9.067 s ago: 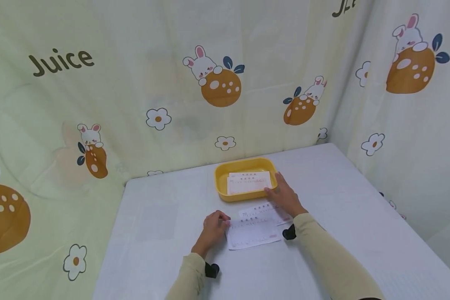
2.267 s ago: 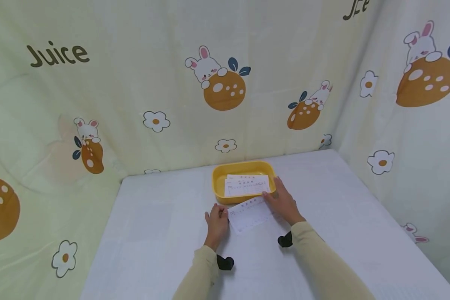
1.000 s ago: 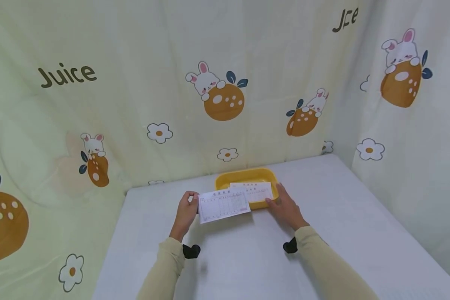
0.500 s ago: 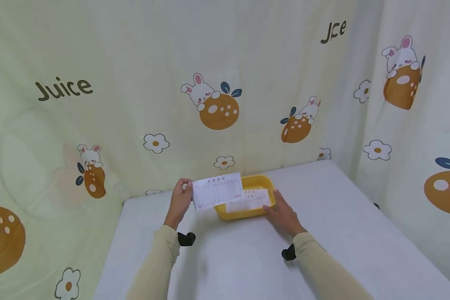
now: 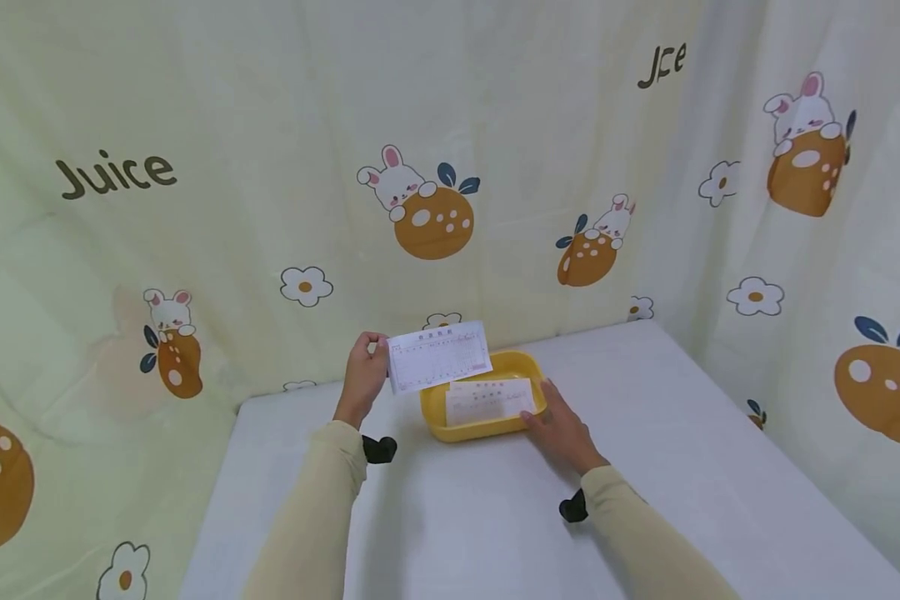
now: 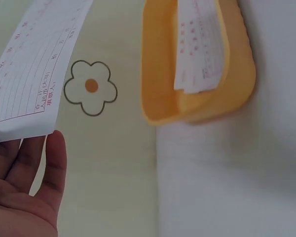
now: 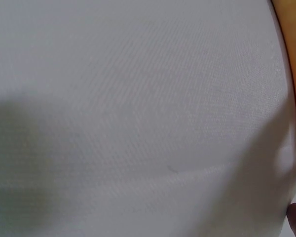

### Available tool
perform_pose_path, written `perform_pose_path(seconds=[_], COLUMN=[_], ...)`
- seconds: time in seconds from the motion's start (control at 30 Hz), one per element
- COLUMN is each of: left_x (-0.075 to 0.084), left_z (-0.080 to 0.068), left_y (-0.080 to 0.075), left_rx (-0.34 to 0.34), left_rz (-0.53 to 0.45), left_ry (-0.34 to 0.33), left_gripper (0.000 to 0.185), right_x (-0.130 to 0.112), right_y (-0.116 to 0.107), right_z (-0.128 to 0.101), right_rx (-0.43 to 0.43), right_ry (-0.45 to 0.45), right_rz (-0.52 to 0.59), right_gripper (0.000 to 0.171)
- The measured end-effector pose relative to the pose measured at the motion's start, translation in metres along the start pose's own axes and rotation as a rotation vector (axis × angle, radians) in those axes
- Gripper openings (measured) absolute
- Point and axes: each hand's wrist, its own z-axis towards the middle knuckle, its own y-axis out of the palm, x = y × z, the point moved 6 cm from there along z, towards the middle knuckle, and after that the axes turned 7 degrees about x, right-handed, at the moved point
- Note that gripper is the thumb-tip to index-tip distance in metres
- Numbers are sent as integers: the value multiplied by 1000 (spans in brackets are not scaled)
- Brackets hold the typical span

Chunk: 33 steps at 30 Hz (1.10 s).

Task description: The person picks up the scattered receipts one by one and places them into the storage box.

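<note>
My right hand (image 5: 558, 425) rests with relaxed fingers against the near right corner of the yellow tray (image 5: 433, 407), which holds slips (image 5: 487, 400). Farther off, my left hand (image 5: 363, 379) pinches a printed slip (image 5: 438, 357) by its left end, lifted above the tray's far left edge.

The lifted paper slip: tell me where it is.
In the head view, the paper slip is held up by the left hand, above the yellow tray's left rear edge.
</note>
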Motion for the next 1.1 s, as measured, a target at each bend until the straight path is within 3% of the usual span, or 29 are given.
perform_pose_path(seconds=[0.23, 0.5, 0.9, 1.1], left_x=[-3, -17, -39, -60], left_z=[0, -4, -10, -15], left_y=[25, 43, 56, 47], left_rx=[-26, -47, -76, -51], left_rz=[-30, -39, -19, -12], left_ry=[-19, -59, -88, -133], left_gripper=[25, 25, 26, 27], right_x=[3, 1, -4, -13], right_y=[-2, 1, 6, 21], right_z=[-2, -5, -15, -21], right_rx=[20, 31, 36, 25], right_ry=[-8, 0, 24, 32], right_rz=[18, 23, 50, 62], right_gripper=[85, 83, 82, 84])
